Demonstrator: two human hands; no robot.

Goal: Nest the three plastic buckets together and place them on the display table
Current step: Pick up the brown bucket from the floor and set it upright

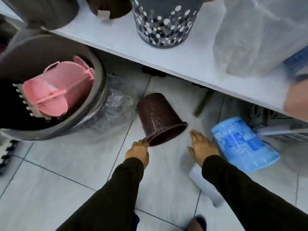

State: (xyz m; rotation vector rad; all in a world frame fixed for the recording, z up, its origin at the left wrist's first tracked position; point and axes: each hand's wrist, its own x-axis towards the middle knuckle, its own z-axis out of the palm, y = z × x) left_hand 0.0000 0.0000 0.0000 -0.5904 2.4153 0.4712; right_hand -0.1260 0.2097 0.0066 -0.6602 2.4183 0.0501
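Note:
A dark brown plastic bucket (158, 115) lies on its side on the tiled floor, its mouth turned toward me. My left hand (138, 151) pinches the near left part of its rim. My right hand (200, 145) hovers flat and open just right of the bucket's mouth, touching nothing. A blue bucket (241, 142) wrapped in printed plastic lies on its side further right. Under my right sleeve a white or clear bucket (206, 189) shows only in part. The white display table (166, 52) runs across the top of the view.
A large grey tub (93, 64) at left holds pink plastic items. On the table stand a grey bucket with dots (165, 24), other dark buckets (50, 12) and plastic-wrapped goods (255, 35). A table leg (202, 104) stands behind the brown bucket. My foot (195, 224) is at bottom.

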